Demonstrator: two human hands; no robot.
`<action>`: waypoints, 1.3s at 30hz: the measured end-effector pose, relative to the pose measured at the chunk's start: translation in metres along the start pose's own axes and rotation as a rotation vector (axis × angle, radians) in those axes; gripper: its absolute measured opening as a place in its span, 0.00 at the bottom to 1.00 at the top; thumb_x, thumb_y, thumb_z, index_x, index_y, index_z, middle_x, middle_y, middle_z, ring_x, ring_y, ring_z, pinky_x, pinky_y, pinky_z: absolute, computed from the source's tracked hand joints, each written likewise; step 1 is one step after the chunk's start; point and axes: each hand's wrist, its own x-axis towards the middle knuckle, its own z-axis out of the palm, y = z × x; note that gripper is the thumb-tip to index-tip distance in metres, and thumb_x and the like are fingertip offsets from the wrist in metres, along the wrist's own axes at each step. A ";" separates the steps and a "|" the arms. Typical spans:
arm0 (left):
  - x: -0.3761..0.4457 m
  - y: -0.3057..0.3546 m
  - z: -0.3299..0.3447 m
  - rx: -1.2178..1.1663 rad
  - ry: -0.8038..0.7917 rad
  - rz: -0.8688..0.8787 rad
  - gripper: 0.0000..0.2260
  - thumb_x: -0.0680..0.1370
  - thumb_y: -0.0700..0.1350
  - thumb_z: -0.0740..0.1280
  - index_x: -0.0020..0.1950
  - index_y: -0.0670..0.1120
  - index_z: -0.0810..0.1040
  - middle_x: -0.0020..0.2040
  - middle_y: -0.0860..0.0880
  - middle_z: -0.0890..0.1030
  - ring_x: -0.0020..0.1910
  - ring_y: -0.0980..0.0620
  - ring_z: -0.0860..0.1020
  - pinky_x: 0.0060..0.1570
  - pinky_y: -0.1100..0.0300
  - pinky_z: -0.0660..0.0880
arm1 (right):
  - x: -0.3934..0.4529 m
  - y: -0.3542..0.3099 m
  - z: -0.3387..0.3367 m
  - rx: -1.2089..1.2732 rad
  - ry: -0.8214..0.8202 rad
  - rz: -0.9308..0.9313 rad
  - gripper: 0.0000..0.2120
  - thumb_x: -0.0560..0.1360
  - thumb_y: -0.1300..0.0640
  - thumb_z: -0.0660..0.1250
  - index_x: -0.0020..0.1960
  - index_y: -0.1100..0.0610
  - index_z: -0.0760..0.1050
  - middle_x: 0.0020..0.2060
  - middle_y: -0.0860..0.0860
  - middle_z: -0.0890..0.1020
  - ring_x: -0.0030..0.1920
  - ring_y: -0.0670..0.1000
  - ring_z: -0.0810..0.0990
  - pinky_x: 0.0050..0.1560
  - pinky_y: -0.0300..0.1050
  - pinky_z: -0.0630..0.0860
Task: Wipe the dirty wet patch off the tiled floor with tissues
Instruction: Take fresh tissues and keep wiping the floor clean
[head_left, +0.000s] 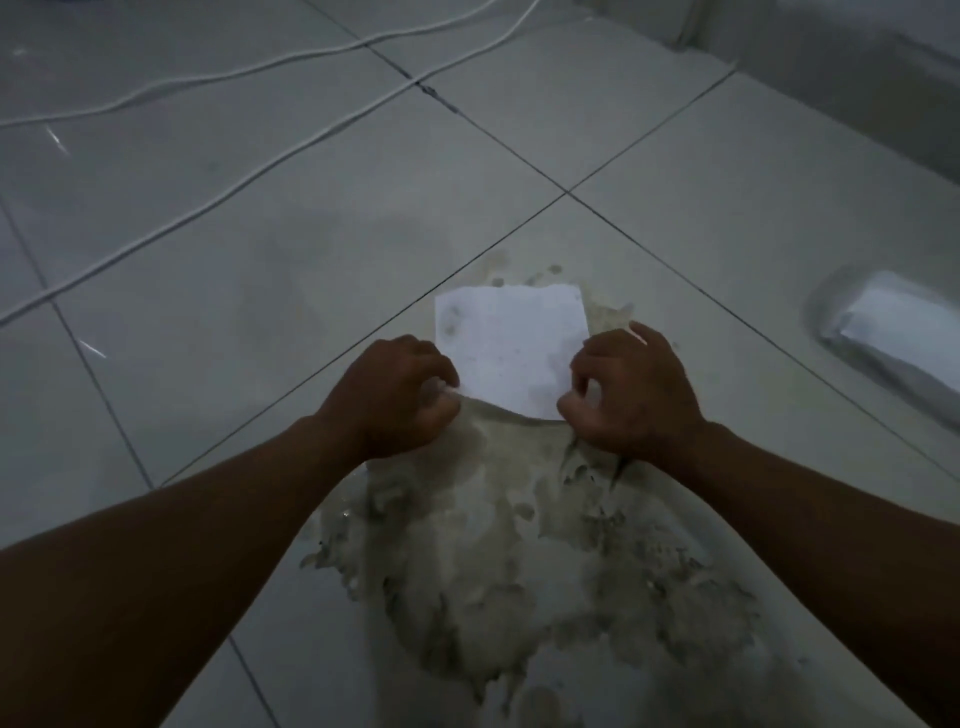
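- My left hand (400, 395) is curling its fingers round the near-left corner of the white tissue (511, 351), and the thumb and fingertips are pinching that edge.
- My right hand (631, 389) is gripping the near-right corner the same way, with the fingers bent in and the knuckles facing up.
- Between my two hands the tissue is lying spread flat on the tiled floor (260, 234), and a few faint grey marks are showing on its left side.
- The sheet is sitting over the far end of the dirty wet patch (519, 561); I cannot tell how wet the paper is.
- The patch itself is spreading from the tissue back toward me between my forearms, muddy beige with dark specks.
- Well to my right, a plastic-wrapped tissue pack (893, 332) is lying on the floor.
- Two white cables (249, 67) are running across the tiles at the far left, well apart from the patch.
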 end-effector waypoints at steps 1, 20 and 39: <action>0.001 0.001 0.000 -0.023 0.020 -0.004 0.18 0.70 0.56 0.60 0.45 0.48 0.85 0.45 0.50 0.84 0.44 0.49 0.78 0.46 0.54 0.73 | 0.001 0.000 0.002 0.017 0.059 -0.003 0.12 0.68 0.46 0.65 0.32 0.53 0.76 0.34 0.47 0.79 0.42 0.49 0.78 0.61 0.52 0.69; 0.030 -0.018 0.051 0.231 -0.079 -0.086 0.26 0.83 0.51 0.44 0.80 0.43 0.50 0.81 0.45 0.49 0.80 0.48 0.47 0.77 0.46 0.49 | 0.042 -0.043 0.081 -0.125 -0.233 0.061 0.31 0.79 0.36 0.38 0.80 0.47 0.47 0.79 0.53 0.48 0.79 0.55 0.44 0.74 0.67 0.44; 0.067 -0.002 0.037 0.154 0.117 0.055 0.20 0.80 0.51 0.58 0.68 0.43 0.75 0.65 0.44 0.78 0.64 0.44 0.75 0.64 0.48 0.69 | 0.029 -0.013 0.040 0.078 0.188 0.178 0.19 0.80 0.50 0.58 0.68 0.54 0.73 0.63 0.51 0.78 0.63 0.52 0.76 0.60 0.53 0.72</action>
